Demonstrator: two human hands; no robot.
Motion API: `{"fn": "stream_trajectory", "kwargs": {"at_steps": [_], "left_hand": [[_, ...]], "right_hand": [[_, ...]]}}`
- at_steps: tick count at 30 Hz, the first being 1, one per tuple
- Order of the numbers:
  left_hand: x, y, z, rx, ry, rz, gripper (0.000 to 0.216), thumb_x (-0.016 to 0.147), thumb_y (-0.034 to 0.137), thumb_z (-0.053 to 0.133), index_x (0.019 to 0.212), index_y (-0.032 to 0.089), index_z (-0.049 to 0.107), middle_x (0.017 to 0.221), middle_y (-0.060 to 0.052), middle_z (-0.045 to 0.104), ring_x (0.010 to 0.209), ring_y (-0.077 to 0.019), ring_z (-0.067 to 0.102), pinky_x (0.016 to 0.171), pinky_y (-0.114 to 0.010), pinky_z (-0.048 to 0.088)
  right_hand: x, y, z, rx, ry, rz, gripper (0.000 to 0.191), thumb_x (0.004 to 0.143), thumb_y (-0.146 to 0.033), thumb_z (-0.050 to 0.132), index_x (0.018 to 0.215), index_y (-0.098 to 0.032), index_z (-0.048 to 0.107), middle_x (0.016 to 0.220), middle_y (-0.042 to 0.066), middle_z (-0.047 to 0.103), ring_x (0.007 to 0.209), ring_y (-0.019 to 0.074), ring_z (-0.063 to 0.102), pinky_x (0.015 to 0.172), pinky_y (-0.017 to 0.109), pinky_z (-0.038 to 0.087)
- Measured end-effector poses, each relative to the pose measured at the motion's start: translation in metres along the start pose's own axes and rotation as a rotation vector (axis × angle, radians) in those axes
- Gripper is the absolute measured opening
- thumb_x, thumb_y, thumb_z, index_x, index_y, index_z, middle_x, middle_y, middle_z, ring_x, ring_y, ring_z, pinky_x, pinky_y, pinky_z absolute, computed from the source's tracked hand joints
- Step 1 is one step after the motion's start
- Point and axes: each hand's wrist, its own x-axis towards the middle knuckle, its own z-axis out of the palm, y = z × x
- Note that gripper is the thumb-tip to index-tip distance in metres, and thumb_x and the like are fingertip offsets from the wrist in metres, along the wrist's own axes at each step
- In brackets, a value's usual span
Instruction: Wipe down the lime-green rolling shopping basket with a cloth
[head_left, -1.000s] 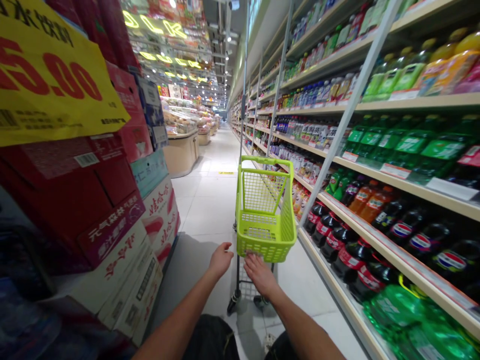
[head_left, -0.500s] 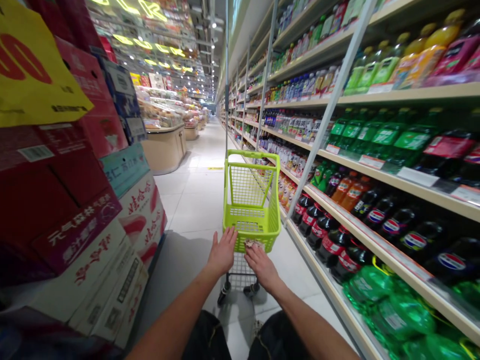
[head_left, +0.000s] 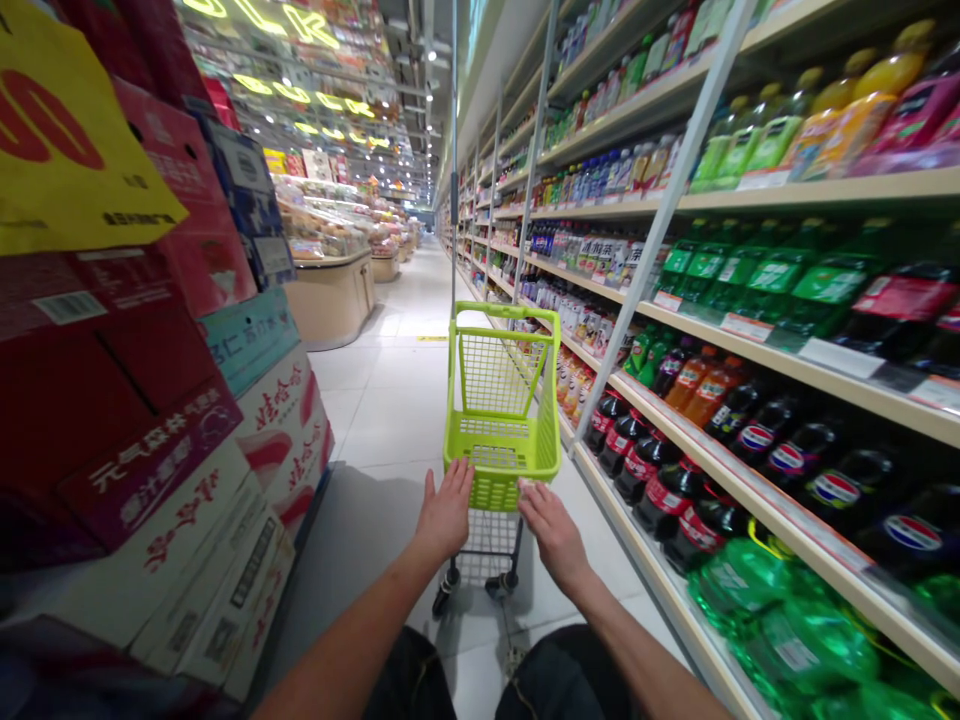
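Observation:
A lime-green shopping cart [head_left: 504,457] stands in front of me, its upper basket empty and its front facing my hands. My left hand [head_left: 447,512] lies with straight fingers against the basket's near left corner. Under the fingertips of my right hand [head_left: 553,528] is a small pale crumpled wipe [head_left: 531,488], pressed to the near right part of the basket; its exact material I cannot make out. Below the basket is a grey wire lower rack [head_left: 491,530] on dark wheels.
Shelves of bottled drinks [head_left: 795,275] line the right side, with green multipacks [head_left: 799,640] low down. Stacked drink cartons [head_left: 281,420] rise close on the left. Farther back stands a rounded display counter [head_left: 330,300]. A tiled aisle [head_left: 409,390] runs ahead.
My right hand has slid right along the basket's near wall with the wipe. The left hand stays almost in place.

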Motion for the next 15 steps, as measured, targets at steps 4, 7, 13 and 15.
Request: {"fn": "stream_trajectory", "kwargs": {"at_steps": [4,7,13,15], "left_hand": [[0.0,0.003,-0.002,0.019,-0.014,-0.018,0.074,0.065,0.008,0.034,0.137,0.012,0.015,0.146,-0.007,0.01,0.134,-0.0205,0.007,0.105,-0.054,0.006],[-0.001,0.002,-0.006,0.03,-0.033,0.004,0.075,0.065,0.006,0.033,0.137,0.012,0.015,0.146,-0.007,0.012,0.134,-0.0201,0.008,0.105,-0.054,0.007],[-0.003,0.001,-0.011,-0.002,-0.055,-0.016,0.076,0.063,0.008,0.035,0.137,0.012,0.016,0.146,-0.007,0.011,0.134,-0.0201,0.008,0.105,-0.055,0.007],[-0.003,0.002,-0.01,-0.012,-0.057,-0.021,0.077,0.062,0.009,0.035,0.137,0.011,0.016,0.146,-0.007,0.01,0.134,-0.0201,0.007,0.105,-0.055,0.007]], "right_hand": [[0.01,0.009,0.002,-0.006,0.13,0.052,0.037,0.085,-0.008,0.041,0.118,-0.022,0.05,0.128,0.007,0.048,0.128,0.0187,0.028,0.1,0.046,0.036],[-0.016,0.011,0.018,-0.019,0.098,0.048,0.039,0.085,-0.007,0.038,0.118,-0.023,0.051,0.123,0.006,0.053,0.124,0.0162,0.036,0.095,0.04,0.043],[-0.01,0.018,-0.002,0.007,0.095,0.136,0.048,0.082,-0.004,0.037,0.126,-0.024,0.044,0.129,0.007,0.047,0.127,0.0191,0.031,0.099,0.044,0.038],[0.005,0.022,-0.01,-0.007,0.172,0.211,0.052,0.081,-0.002,0.035,0.128,-0.023,0.041,0.135,0.007,0.039,0.129,0.0207,0.027,0.101,0.046,0.034]]}}
